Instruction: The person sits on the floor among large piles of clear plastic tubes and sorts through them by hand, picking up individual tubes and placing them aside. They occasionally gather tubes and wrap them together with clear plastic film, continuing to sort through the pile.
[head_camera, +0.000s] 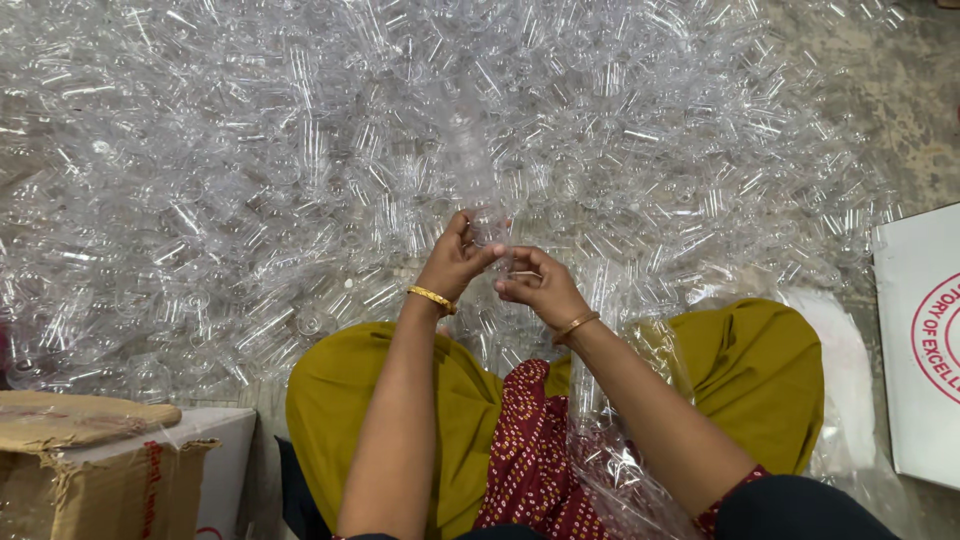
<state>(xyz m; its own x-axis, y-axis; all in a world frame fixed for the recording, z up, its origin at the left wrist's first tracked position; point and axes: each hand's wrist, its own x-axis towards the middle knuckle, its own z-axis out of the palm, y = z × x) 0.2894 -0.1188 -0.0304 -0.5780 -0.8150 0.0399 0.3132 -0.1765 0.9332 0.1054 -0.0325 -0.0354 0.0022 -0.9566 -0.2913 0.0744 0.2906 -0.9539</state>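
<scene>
Clear plastic bottle (470, 165) upright, base pinched between both hands (500, 275).

i sit on a rough grey concrete floor (905, 95), bare only at the far right. nearly all of it ahead of me lies under a wide heap of clear plastic bottles (300, 170), piled loose and pointing every way, reaching right up to my knees. at my left a torn cardboard box (95, 470) stands on the floor, touching the edge of the heap. at my right a white box with a red round mark (920, 350) rests beside a crumpled clear plastic bag (850, 400).
</scene>
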